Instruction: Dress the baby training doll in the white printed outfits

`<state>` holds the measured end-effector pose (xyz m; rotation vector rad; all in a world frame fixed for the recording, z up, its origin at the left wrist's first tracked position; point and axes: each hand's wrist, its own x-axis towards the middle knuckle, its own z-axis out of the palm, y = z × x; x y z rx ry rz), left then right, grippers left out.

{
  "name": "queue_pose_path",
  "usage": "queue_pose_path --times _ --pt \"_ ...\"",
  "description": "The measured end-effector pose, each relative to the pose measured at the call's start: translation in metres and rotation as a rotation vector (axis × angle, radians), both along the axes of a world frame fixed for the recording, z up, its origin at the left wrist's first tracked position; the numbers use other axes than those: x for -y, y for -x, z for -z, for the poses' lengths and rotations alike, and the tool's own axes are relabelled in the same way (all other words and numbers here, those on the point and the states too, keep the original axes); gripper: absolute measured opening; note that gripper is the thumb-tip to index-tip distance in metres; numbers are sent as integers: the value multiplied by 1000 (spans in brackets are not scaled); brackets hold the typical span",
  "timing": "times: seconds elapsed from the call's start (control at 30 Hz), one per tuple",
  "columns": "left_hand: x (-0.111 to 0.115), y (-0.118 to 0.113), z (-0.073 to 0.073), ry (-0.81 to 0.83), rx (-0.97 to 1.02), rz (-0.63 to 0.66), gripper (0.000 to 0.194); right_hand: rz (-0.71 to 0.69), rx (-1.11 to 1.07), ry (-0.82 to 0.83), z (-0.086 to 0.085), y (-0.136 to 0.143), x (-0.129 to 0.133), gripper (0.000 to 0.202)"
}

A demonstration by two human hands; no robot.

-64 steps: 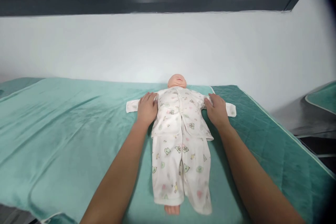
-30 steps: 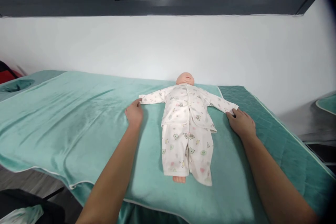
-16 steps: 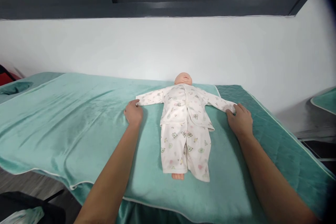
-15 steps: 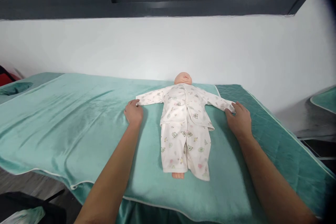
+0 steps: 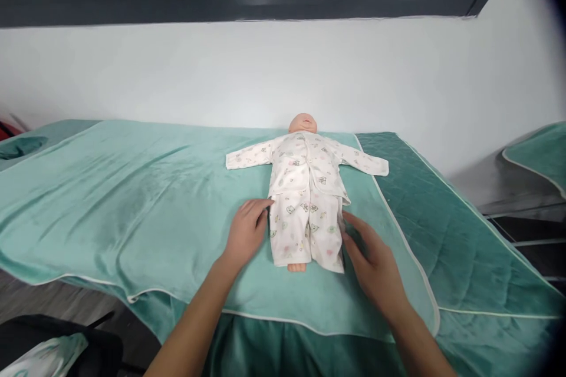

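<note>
A baby doll (image 5: 303, 123) lies on its back on a light green blanket (image 5: 177, 200), head toward the wall. It wears a white printed long-sleeved top (image 5: 305, 162) with both sleeves spread out sideways, and matching trousers (image 5: 292, 235). One foot (image 5: 296, 267) shows below the left trouser leg; at the right leg's hem no foot is visible. My left hand (image 5: 248, 230) is at the left side of the trousers near the waist, its fingertips touching the cloth. At the trousers' right edge is my right hand (image 5: 371, 259), thumb and fingers apart.
A darker green quilted cover (image 5: 442, 235) lies under the blanket at the right. Behind the bed stands a white wall (image 5: 247, 76) below a dark barred window frame (image 5: 309, 3). A black bag-like item (image 5: 97, 347) is at the lower left, and another green-topped surface (image 5: 542, 153) at the right.
Both hands have let go of the sleeve ends and moved inward and down to the sides of the trousers. The sleeves stay spread. The view has shifted slightly.
</note>
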<state>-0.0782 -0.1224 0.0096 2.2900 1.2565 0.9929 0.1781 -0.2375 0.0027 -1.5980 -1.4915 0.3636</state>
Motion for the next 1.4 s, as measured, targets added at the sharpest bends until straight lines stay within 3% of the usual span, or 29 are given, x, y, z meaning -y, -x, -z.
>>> queue_pose_path --times 0.13,0.23,0.4,0.6,0.8,0.93,1.13,1.3,1.4 --pt "32 4 5 -11 86 -46 30 -149 97 -112 -11 21 23 43" --pt "64 6 10 5 106 -40 29 -265 235 -92 -15 35 29 41" --pt "98 -1 17 -37 16 41 36 -158 453 -106 -12 53 22 24" --pt "96 -9 22 -131 32 -7 18 -53 513 -156 -13 66 15 11" --pt "106 -5 8 -103 213 -71 16 -105 432 -248 -23 63 23 13" --pt "109 -5 10 -104 219 -85 16 -125 422 -244 -23 63 29 16" --pt "113 -13 17 -145 181 -98 27 -190 215 -152 -11 52 45 33" --pt "116 -35 1 -210 43 24 35 -29 78 -118 7 38 49 40" --pt "111 -51 -8 -234 -93 8 28 67 100 -75 16 33 43 36"
